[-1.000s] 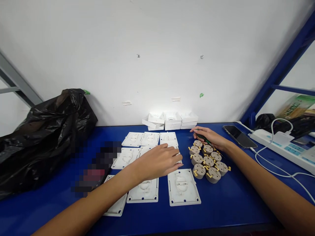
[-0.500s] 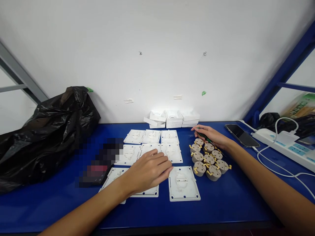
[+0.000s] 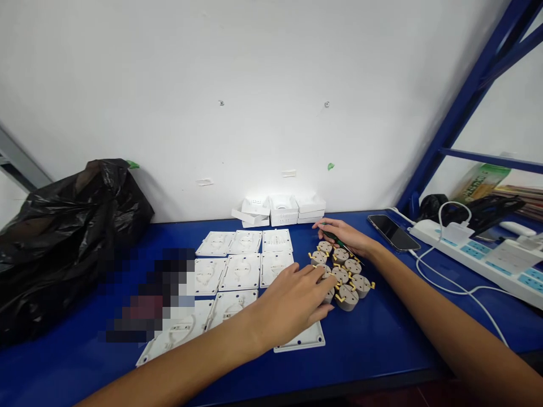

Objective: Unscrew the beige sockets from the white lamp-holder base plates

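The wall [image 3: 271,62] is the biggest thing, white & all across the top of the pic. Under it is a shiny blue table [image 3: 394,350]. A big black bag [image 3: 80,209] sits at far L of the frame. A long white power strip [image 3: 470,249] w/ blue spots lies at mid R. L hand [image 3: 294,305], low ctr, is palm down w/ fingers part bent over the L side of the round parts [image 3: 340,275]; can't tell if it has hold of one. R hand [image 3: 345,234], just above them, is loosely curled around a tool [image 3: 333,237]. White plates [image 3: 241,272] lie flat in 3 rows, ctr to lower L; L hand hides most of the btm R one. A phone [image 3: 392,232] lies R of R hand. White boxes [image 3: 284,210] are piled by the wall, mid pic. The round parts are grey w/ yellow tabs, bunched R of ctr. The tool is thinnest: dk green handle, thin rod pointing to lower R.
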The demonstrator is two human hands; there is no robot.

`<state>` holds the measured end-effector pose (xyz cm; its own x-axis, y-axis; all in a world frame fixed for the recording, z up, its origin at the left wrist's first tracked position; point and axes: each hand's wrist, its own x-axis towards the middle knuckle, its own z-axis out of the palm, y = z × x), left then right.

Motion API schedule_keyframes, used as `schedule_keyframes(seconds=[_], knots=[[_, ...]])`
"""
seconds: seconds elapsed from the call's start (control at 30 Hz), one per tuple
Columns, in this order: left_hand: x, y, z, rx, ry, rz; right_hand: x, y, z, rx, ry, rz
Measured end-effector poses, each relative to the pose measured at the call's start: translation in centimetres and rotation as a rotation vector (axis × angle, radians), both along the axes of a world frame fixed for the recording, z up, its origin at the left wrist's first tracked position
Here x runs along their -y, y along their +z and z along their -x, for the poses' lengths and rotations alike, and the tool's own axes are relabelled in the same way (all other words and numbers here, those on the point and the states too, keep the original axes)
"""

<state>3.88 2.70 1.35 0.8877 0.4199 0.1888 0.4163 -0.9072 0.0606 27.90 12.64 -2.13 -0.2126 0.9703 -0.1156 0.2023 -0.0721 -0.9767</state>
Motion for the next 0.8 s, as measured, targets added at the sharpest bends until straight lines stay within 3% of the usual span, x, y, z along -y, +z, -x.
schedule_keyframes(seconds=[0.1,0.2,0.33,0.47,0.6,0.8], knots=[[0.4,0.1,-0.3,0.015,0.038,0.091,-0.2,-0.3,-0.2,-0.013,0.009,0.004],[0.7,0.7,-0.2,0.113,0.101,0.286,-0.4,-0.4,-0.4,-0.021,0.015,0.003],[0.1,1.5,1.5,0.391,0.268,0.71,-0.5,-0.5,-0.4,-0.025,0.016,-0.003],[-1.5,1.7,4.2,0.481,0.213,1.17,-0.4,-0.5,-0.3,-0.027,0.019,-0.01],[-2.4,1.4,5.9,0.428,0.123,1.266,-0.2,-0.3,-0.2,-0.028,0.02,-0.016],[-2.7,1.5,6.8,0.278,-0.003,1.14,0.1,0.2,-0.1,-0.034,0.008,-0.046]])
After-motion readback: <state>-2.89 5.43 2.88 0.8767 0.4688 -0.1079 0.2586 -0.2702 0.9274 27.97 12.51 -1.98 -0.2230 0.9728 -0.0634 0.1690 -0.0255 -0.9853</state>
